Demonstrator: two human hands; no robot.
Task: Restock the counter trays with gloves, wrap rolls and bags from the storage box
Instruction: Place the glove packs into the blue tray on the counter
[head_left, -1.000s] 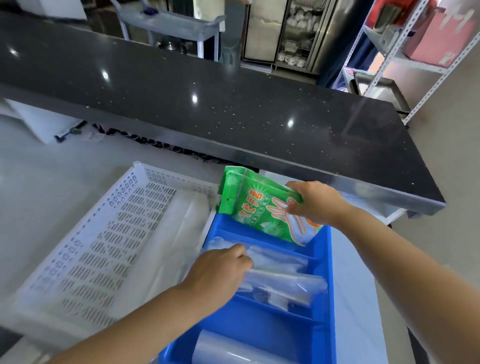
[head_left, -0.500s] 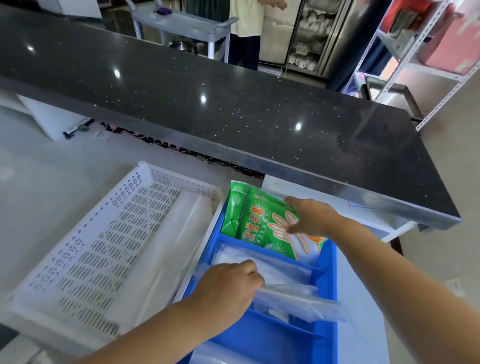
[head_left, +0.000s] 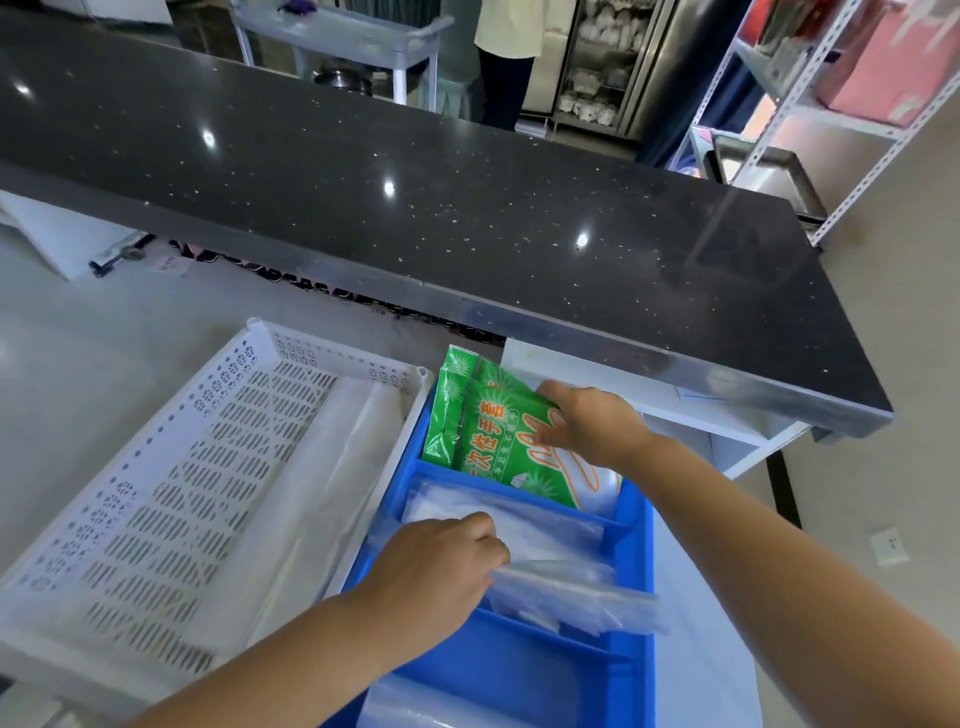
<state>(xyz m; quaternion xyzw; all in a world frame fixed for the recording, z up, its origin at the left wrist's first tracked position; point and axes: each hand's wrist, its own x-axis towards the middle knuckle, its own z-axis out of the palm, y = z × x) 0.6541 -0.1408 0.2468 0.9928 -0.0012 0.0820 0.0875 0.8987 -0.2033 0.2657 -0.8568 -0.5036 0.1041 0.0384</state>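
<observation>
Left hand (head_left: 436, 571) clenches limp, slippery bags (head_left: 566, 587), lower centre; judged best taken mid-bundle. Right hand (head_left: 589, 426) on light glove packs (head_left: 488, 441); grip unclear.

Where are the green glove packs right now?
Head view, centre: the green glove packs stand tilted in the far compartment of the blue tray, held by the right hand, just behind the clear bags.

I see green printed plastic glove packets (head_left: 483, 436) standing tilted in the far compartment of the blue divided plastic tray (head_left: 638, 545), centre of frame. A stack of clear plastic bags (head_left: 550, 561) lies across the middle compartment, poking past its right wall. A clear wrap roll (head_left: 415, 706) lies in the nearest compartment, bottom edge.
</observation>
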